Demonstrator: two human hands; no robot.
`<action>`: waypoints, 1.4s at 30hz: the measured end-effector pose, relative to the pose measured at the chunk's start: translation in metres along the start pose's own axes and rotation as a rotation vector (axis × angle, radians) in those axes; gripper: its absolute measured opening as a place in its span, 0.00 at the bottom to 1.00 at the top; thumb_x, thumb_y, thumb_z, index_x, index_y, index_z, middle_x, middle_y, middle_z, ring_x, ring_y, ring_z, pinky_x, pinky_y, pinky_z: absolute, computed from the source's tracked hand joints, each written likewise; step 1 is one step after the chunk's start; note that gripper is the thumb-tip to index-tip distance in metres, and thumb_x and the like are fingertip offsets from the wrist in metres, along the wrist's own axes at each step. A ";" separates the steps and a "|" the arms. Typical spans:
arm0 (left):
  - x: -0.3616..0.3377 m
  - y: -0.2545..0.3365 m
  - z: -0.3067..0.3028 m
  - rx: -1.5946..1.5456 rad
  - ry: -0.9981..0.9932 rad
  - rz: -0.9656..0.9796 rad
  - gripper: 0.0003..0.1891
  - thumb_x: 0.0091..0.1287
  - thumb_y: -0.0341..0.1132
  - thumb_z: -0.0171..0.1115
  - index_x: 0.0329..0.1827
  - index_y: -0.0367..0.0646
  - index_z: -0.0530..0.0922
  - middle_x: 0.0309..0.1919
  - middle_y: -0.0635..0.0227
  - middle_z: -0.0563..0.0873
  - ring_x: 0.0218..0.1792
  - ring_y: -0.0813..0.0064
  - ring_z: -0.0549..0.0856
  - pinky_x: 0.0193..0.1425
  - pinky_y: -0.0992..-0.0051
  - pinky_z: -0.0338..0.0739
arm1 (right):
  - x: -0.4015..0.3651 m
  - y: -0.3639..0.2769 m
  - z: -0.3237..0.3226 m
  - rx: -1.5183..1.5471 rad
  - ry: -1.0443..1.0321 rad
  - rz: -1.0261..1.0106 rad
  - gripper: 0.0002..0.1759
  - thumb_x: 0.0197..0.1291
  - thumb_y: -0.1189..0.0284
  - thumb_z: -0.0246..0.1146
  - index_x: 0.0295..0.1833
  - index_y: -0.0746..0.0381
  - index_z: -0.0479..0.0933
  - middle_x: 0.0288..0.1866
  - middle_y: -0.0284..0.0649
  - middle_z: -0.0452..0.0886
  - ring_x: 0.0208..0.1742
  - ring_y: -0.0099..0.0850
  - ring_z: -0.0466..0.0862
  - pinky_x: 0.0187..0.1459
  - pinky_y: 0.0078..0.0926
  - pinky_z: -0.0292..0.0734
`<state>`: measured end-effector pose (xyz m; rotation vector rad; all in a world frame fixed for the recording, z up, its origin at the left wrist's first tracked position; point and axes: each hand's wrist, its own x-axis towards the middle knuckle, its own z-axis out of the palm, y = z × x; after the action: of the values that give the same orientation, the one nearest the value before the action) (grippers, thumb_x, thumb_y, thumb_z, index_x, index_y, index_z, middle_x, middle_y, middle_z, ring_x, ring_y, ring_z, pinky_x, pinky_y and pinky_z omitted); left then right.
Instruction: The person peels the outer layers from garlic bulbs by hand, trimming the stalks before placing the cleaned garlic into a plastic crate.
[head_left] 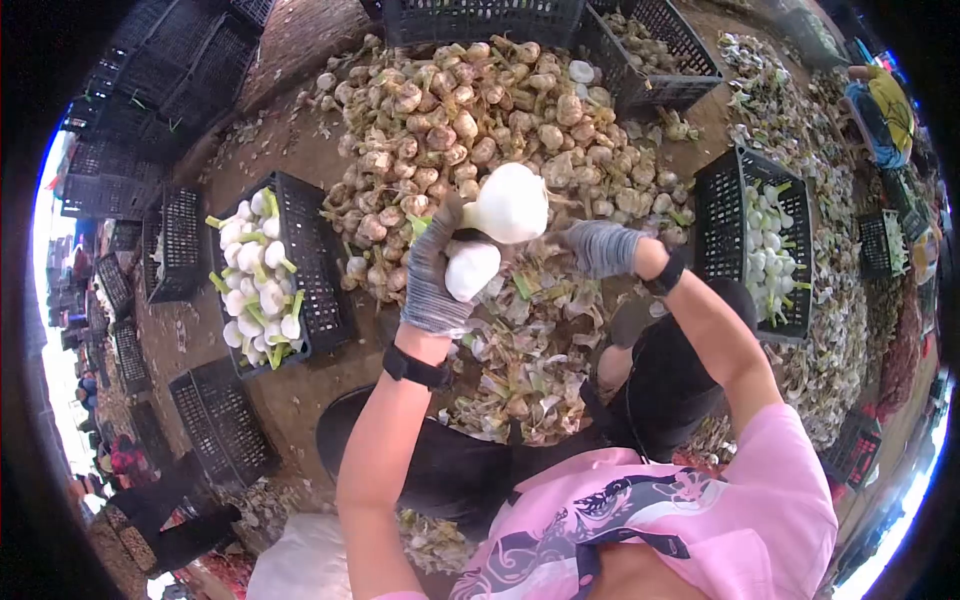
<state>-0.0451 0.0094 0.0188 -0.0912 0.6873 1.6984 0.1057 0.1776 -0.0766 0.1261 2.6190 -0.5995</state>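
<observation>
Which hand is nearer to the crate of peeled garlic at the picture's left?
Left. The left hand, holding a garlic bulb, is just right of the crate; the right hand lies farther right.

We work in soft, even daylight, and the shadows are faint. The upper bulb (510,203), just above our left fingers (430,272), glares white and loses its surface detail. So does the lower bulb (470,268) that they clasp. Close around the fingers everything is sharp. Far out from them the fisheye bends the crates (150,70), a black ring closes the view, and overexposed strips burn at its left and lower-right edges.
</observation>
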 end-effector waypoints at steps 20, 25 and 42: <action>0.038 -0.008 -0.009 1.311 0.333 0.889 0.45 0.46 0.33 0.71 0.65 0.35 0.54 0.59 0.51 0.64 0.60 0.60 0.66 0.65 0.67 0.58 | 0.107 -0.013 -0.117 2.537 0.732 0.042 0.28 0.62 0.53 0.46 0.56 0.66 0.63 0.41 0.44 0.76 0.36 0.34 0.80 0.34 0.28 0.80; 0.040 -0.002 -0.017 1.141 0.435 0.633 0.31 0.57 0.25 0.61 0.63 0.38 0.59 0.58 0.62 0.68 0.57 0.70 0.69 0.63 0.72 0.62 | 0.153 0.074 -0.263 1.794 1.003 -0.417 0.32 0.64 0.46 0.38 0.62 0.61 0.56 0.56 0.49 0.68 0.52 0.42 0.73 0.55 0.45 0.70; 0.033 -0.005 -0.025 0.951 0.381 0.275 0.19 0.59 0.31 0.61 0.53 0.39 0.71 0.47 0.66 0.77 0.47 0.76 0.75 0.52 0.76 0.70 | 0.209 0.221 -0.078 -0.293 0.551 0.612 0.14 0.44 0.75 0.58 0.41 0.61 0.77 0.41 0.47 0.79 0.44 0.44 0.79 0.46 0.39 0.72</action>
<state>-0.0564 0.0268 -0.0173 0.3735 1.7917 1.4521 -0.0724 0.4083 -0.1935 1.0818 2.9052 0.0513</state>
